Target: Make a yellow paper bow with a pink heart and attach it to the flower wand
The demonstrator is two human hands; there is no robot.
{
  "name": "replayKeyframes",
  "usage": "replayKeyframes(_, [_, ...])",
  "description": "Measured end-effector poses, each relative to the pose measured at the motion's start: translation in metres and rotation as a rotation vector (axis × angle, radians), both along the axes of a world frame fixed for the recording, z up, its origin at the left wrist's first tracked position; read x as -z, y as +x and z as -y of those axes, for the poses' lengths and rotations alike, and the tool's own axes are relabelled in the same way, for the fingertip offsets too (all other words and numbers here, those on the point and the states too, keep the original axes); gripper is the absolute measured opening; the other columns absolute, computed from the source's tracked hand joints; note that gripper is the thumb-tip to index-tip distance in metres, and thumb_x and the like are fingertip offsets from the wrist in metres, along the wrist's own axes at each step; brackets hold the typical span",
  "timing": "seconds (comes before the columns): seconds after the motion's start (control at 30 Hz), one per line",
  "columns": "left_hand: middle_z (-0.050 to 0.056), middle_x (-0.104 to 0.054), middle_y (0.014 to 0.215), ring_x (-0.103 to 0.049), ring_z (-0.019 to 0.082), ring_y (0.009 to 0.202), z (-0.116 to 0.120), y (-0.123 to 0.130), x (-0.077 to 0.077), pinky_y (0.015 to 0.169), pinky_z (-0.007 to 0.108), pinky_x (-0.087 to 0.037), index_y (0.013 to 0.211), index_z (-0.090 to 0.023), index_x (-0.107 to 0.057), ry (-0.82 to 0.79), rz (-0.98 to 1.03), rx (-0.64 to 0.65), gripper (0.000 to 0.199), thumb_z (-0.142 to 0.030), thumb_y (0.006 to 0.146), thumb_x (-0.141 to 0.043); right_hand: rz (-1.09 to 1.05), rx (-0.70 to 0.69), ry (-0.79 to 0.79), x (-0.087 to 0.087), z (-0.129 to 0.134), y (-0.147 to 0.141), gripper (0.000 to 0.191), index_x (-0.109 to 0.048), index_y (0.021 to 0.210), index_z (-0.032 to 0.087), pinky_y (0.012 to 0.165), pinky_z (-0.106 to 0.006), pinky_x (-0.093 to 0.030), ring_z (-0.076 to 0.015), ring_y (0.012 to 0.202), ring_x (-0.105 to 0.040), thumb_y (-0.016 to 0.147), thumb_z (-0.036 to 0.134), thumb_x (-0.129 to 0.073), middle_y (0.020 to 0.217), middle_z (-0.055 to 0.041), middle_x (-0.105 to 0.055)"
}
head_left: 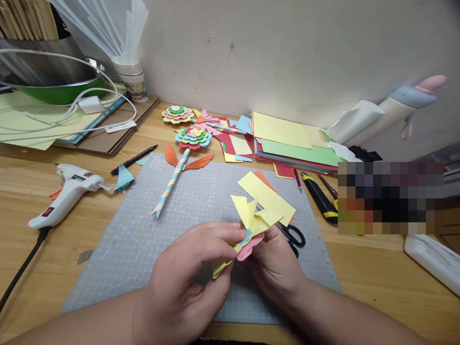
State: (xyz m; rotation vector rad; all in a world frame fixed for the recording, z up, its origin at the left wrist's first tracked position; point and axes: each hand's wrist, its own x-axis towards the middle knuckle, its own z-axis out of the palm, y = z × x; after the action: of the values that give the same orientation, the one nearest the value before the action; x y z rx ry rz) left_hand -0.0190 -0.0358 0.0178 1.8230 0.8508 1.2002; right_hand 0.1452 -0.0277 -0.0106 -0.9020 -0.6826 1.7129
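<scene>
My left hand (187, 268) and my right hand (282, 261) come together above the grey cutting mat (122, 268). Between their closed fingers is a folded yellow paper piece (247, 213) with fanned-out flaps, a light blue band (245, 238) and a pink layer (250, 248) beneath. Fingers hide part of its middle. Just beyond my right hand lie black-handled scissors (296, 235), partly covered, and a flat yellow paper strip (269, 199) over an orange one. Farther back rests a paper flower (194, 136) with a striped stem (171, 184) and pleated orange leaves (199, 162).
A white glue gun (74, 189) with a black cord lies left, near a black pen (134, 159). Stacked coloured paper (283, 132) and another flower (178, 114) are along the wall. A utility knife (319, 199) lies right. White cables (79, 103) loop at upper left.
</scene>
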Motion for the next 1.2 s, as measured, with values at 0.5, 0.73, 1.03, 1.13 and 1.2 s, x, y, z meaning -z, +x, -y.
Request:
replayKeyframes(0.5, [0.002, -0.067, 0.116, -0.061, 0.018, 0.112, -0.0026, 0.0008, 0.0005, 0.101, 0.037, -0.047, 0.107, -0.030, -0.053, 0.020, -0.043, 0.022, 0.045, 0.004, 0.077, -0.054, 0.038, 0.003, 0.021, 0.0040, 0.0012, 0.0005, 0.023, -0.066, 0.079, 0.023, 0.049, -0.021, -0.033, -0.0096, 0.054, -0.048, 0.070, 0.041, -0.079, 0.066, 0.0029, -0.061])
replayKeyframes(0.73, [0.000, -0.066, 0.116, -0.061, 0.016, 0.111, -0.0042, 0.0015, 0.0011, 0.102, 0.034, -0.046, 0.107, -0.030, -0.052, 0.037, -0.067, 0.023, 0.046, 0.004, 0.076, -0.054, 0.030, 0.001, 0.017, 0.0045, 0.0017, -0.0005, 0.023, -0.065, 0.079, 0.023, 0.050, -0.022, -0.034, -0.0098, 0.054, -0.047, 0.071, 0.041, -0.078, 0.067, 0.0028, -0.060])
replayKeyframes(1.03, [0.000, -0.066, 0.117, -0.061, 0.016, 0.111, -0.0030, -0.0006, 0.0019, 0.101, 0.033, -0.045, 0.107, -0.030, -0.053, 0.058, -0.081, 0.025, 0.048, 0.005, 0.075, -0.054, 0.020, -0.001, 0.017, 0.0063, 0.0016, -0.0001, 0.020, -0.064, 0.080, 0.022, 0.050, -0.021, -0.036, -0.0081, 0.054, -0.048, 0.075, 0.037, -0.076, 0.068, 0.0031, -0.060])
replayKeyframes(1.13, [0.000, -0.066, 0.117, -0.060, 0.017, 0.112, -0.0023, 0.0014, 0.0034, 0.102, 0.035, -0.045, 0.107, -0.030, -0.055, 0.019, -0.042, 0.024, 0.046, 0.004, 0.076, -0.055, 0.023, -0.004, 0.019, 0.0045, 0.0003, -0.0003, 0.021, -0.064, 0.080, 0.021, 0.051, -0.019, -0.037, -0.0069, 0.055, -0.049, 0.076, 0.037, -0.076, 0.068, 0.0033, -0.061])
replayKeyframes(1.2, [-0.001, -0.068, 0.113, -0.061, 0.017, 0.110, -0.0041, 0.0042, 0.0019, 0.101, 0.035, -0.045, 0.101, -0.029, -0.057, -0.104, 0.038, -0.031, 0.037, 0.000, 0.079, -0.057, 0.044, 0.000, 0.015, 0.0016, -0.0005, -0.0006, 0.022, -0.062, 0.081, 0.020, 0.050, -0.017, -0.038, -0.0062, 0.054, -0.049, 0.076, 0.037, -0.075, 0.067, 0.0038, -0.060])
